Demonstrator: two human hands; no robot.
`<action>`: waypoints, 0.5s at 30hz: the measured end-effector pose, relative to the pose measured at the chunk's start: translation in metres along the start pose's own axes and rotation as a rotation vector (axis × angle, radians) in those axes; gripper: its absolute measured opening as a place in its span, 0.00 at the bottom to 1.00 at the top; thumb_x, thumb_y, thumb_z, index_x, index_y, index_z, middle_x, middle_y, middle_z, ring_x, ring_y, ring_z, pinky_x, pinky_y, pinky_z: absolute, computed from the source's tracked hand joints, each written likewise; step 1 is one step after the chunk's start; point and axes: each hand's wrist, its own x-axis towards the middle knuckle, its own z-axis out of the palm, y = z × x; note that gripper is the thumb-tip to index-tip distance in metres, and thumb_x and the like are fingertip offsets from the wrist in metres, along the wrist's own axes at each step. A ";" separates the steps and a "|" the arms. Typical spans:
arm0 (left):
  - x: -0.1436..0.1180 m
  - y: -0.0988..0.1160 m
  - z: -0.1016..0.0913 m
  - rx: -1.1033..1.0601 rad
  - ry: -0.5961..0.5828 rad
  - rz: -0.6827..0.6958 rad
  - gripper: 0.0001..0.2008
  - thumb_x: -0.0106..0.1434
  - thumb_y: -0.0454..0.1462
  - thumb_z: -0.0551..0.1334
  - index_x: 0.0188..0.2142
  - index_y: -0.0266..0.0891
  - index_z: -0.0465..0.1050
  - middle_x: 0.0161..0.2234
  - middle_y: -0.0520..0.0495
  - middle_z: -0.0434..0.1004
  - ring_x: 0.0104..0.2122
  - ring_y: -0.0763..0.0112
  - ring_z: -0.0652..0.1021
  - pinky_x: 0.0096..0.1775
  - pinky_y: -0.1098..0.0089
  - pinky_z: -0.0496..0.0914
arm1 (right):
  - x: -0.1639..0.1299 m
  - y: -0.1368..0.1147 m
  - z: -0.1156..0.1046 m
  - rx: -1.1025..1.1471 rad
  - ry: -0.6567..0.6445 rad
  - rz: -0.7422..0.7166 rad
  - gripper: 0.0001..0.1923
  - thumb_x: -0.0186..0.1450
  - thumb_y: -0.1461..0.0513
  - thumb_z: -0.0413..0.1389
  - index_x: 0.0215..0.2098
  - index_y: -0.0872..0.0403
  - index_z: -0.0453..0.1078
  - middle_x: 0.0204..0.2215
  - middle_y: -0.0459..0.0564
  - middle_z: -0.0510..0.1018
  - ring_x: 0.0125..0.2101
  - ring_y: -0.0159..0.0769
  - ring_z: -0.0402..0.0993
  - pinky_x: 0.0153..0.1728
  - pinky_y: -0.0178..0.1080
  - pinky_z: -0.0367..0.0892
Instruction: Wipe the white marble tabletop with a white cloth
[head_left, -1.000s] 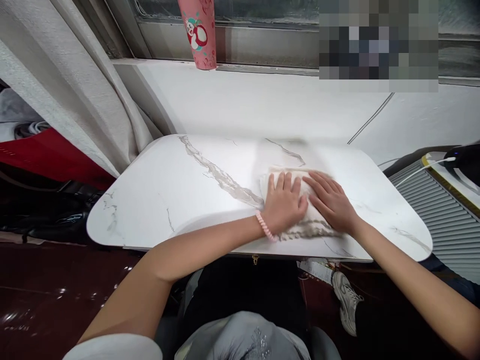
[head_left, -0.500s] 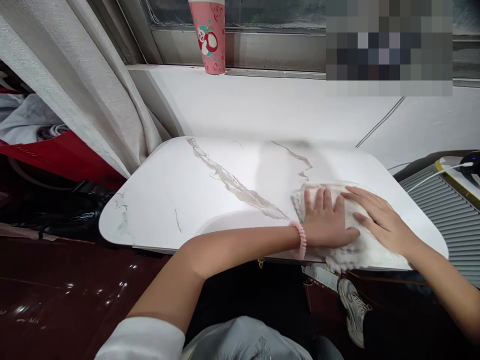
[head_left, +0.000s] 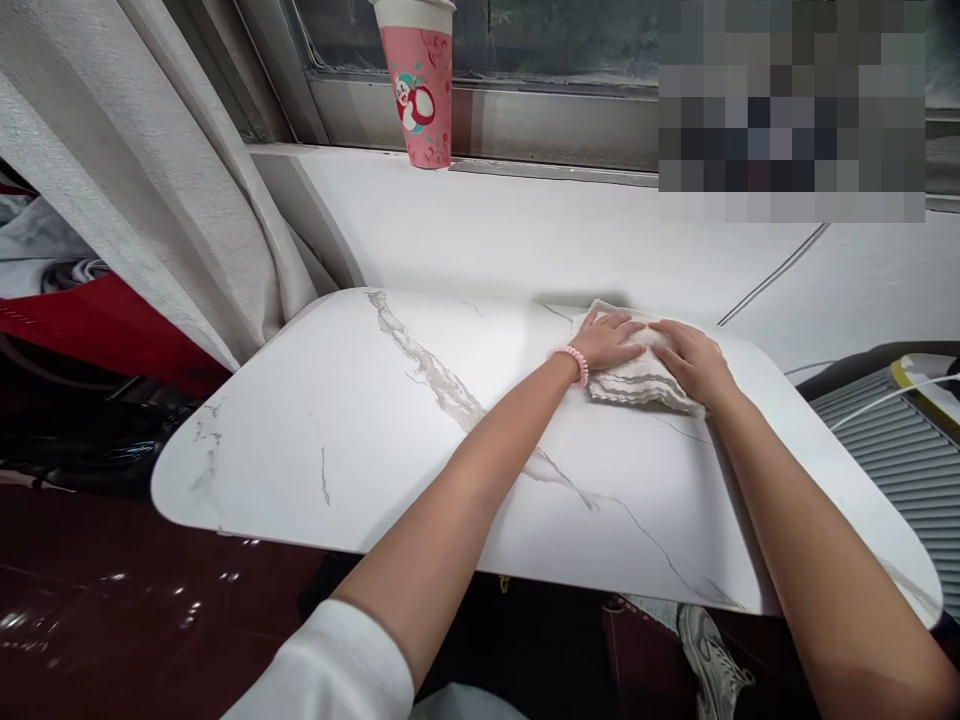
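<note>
A whitish cloth (head_left: 641,382) lies bunched in layered folds near the back edge of the white marble-patterned tabletop (head_left: 262,420). My left hand (head_left: 604,341), with a pink coiled band (head_left: 576,364) at its wrist, rests flat on the cloth's left part, fingers stretched out. On the cloth's right side lies my right hand (head_left: 694,362), its palm down and fingers extended. Both hands press on the cloth from above, and neither is wrapped round it. Part of the cloth is hidden beneath them.
A pink paper cup (head_left: 421,100) stands on the window ledge behind the table. A light curtain (head_left: 172,180) hangs at the left. Beside the table's right end is a grey ribbed object (head_left: 885,420) with a white cable (head_left: 885,395). A shoe (head_left: 709,660) shows below the front edge.
Both hands and the cloth have moved away from the front edge towards the wall. The cloth now looks more folded up, and the view has shifted slightly.
</note>
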 end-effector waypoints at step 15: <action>-0.023 0.021 0.001 0.119 -0.014 -0.089 0.30 0.72 0.46 0.43 0.68 0.34 0.50 0.70 0.36 0.48 0.69 0.57 0.50 0.67 0.49 0.37 | 0.001 -0.012 0.000 -0.048 -0.056 -0.065 0.26 0.68 0.53 0.42 0.59 0.51 0.66 0.60 0.57 0.70 0.60 0.53 0.64 0.58 0.57 0.61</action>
